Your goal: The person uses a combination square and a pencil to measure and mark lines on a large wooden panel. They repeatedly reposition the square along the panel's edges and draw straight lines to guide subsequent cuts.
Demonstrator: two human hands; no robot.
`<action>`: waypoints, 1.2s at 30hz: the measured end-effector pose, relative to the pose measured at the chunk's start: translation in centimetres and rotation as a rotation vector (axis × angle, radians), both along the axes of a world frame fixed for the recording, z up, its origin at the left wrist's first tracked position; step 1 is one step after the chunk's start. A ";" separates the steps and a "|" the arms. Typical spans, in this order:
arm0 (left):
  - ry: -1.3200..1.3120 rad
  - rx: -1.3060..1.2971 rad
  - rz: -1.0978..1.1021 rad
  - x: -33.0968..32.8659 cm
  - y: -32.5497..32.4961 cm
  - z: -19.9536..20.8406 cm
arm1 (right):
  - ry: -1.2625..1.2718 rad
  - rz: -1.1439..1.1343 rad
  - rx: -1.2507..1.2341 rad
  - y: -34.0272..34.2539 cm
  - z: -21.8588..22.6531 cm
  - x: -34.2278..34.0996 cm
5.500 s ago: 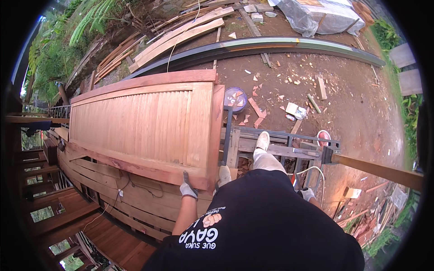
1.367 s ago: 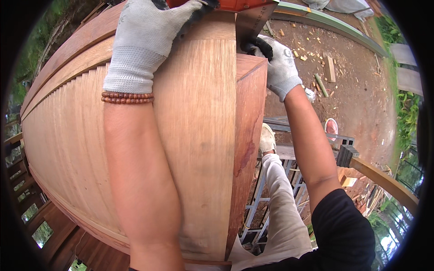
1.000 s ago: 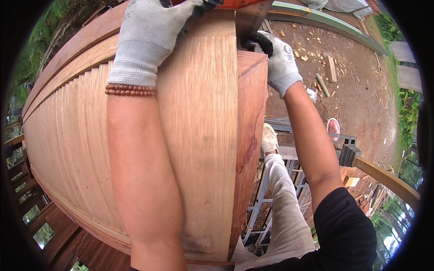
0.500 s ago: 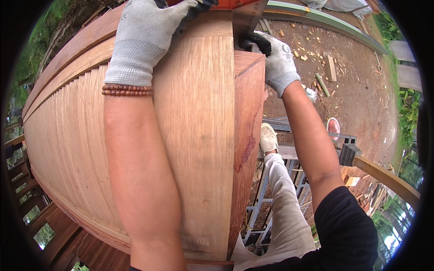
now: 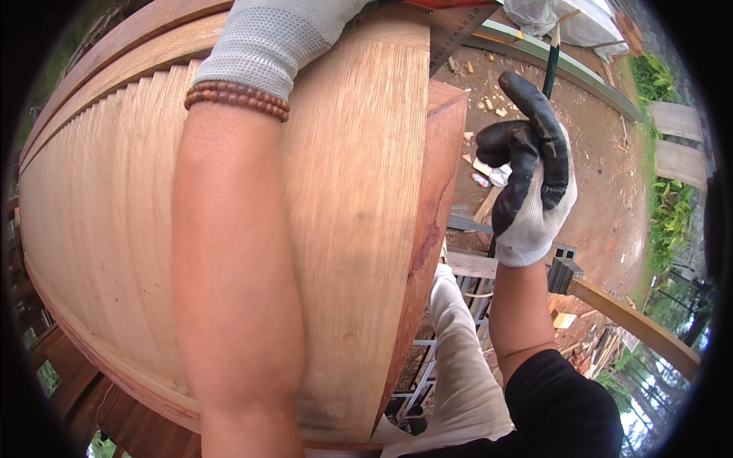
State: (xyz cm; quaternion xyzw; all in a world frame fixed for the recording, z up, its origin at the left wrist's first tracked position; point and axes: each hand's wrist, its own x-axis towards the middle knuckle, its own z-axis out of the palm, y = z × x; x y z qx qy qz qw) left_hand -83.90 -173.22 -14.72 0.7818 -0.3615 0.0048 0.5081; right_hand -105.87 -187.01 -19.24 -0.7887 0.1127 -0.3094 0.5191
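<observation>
My left hand, in a white knitted glove with beads at the wrist, reaches over the pale wooden board at the top. Its fingers mostly lie past the upper edge; the dark thumb part reaches to the red stock of a measuring square. The square's marked metal blade sticks out beyond the board's right edge. My right hand, in a white glove with black coating, is raised off the wood to the right. Its fingers are curled around a dark pencil, whose sharpened tip points up.
Ridged slats fill the panel's left part. A reddish wooden piece runs along its right side. Below right are my leg, a metal frame and a timber bar. Wood scraps litter the dirt ground.
My right hand has left the square's blade and the board edge, moving right and toward me; the pencil now shows. My view has shifted, and my left hand sits higher in the picture.
</observation>
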 end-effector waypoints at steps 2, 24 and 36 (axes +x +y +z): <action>-0.125 0.012 0.002 0.6 0.2 -0.9 | 0.097 0.127 0.164 2.0 1.4 -0.5; -0.443 0.000 0.031 0.9 -0.3 -2.1 | 0.113 0.218 -0.801 1.4 3.7 3.2; -0.337 -0.020 0.113 0.4 -0.5 -1.9 | 0.173 0.297 -0.942 1.2 3.9 5.2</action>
